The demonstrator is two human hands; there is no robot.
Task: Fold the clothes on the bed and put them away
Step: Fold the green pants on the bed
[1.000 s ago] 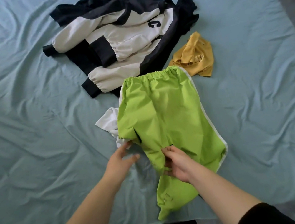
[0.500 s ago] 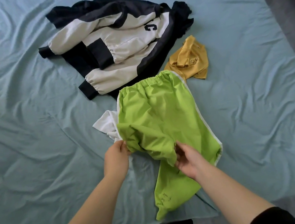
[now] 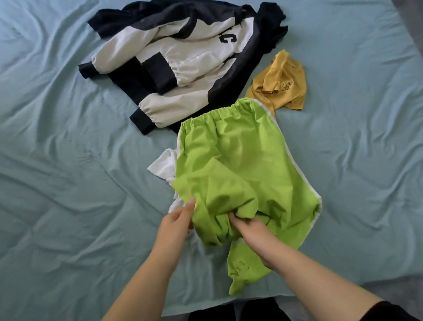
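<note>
Shorts (image 3: 237,172), lime green with white side piping, lie on the bed (image 3: 41,188) with the long axis running from the elastic waistband at the far end to the leg openings at the near edge, directly ahead of the person. Both hands work the near end. Left hand (image 3: 176,226), fingers together, pinches the left margin of a raised, bunched fold of the green cloth; right hand (image 3: 253,234), fingers curled, is clamped on the same bunch from the near right side. The two hands sit close, with the gathered fabric between them, and neither is markedly nearer the garment. From the hands the waistband lies straight away, so a lengthwise fold would carry the held cloth forward toward it; this is a judgement, since the fold in hand is not yet flat. One leg trails toward the near edge of the bed, under the right wrist, crumpled and pointed. The cloth looks thin, smooth and creased.

White garment (image 3: 163,165) pokes out from under the left side of the shorts, touching them. Jacket (image 3: 188,60), dark navy with off-white panels, lies unfolded beyond the waistband, its lower edge meeting it. Yellow garment (image 3: 278,82), crumpled, sits just beside the waistband's far right corner. None of these looks folded.
</note>
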